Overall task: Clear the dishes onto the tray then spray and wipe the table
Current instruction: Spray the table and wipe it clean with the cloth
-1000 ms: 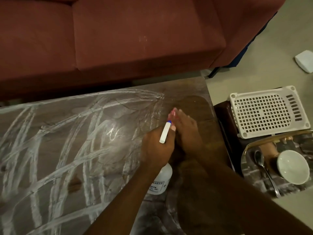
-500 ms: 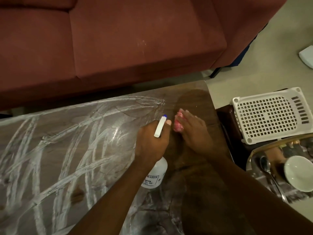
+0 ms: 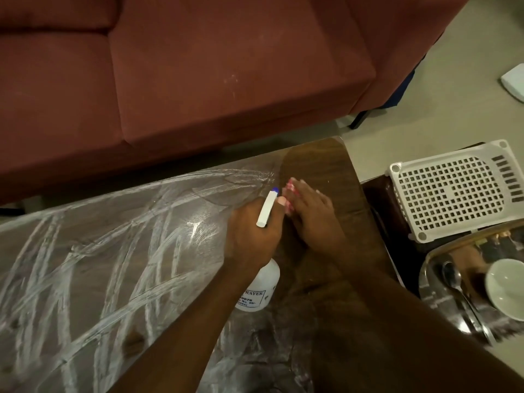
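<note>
The right hand (image 3: 312,214), fingers flat and pressing the pink cloth (image 3: 289,188) on the table (image 3: 320,163), has hardly moved in the last second and stays at the border between the dark wiped corner at 1 o'clock and the white streaks (image 3: 85,251) toward 9 o'clock. The left hand (image 3: 252,231) still grips the spray bottle (image 3: 259,287) just beside it. The bowl (image 3: 507,285) and spoon (image 3: 453,276) lie on the tray (image 3: 433,293) at 4 o'clock, so clearing seems done and most wiping remains.

One head-worn wide-angle camera looked forward and steeply down onto the table (image 3: 317,165) at close range. The sofa (image 3: 226,66) filled the upper frame; the tray (image 3: 435,296) lay at the right edge.
</note>
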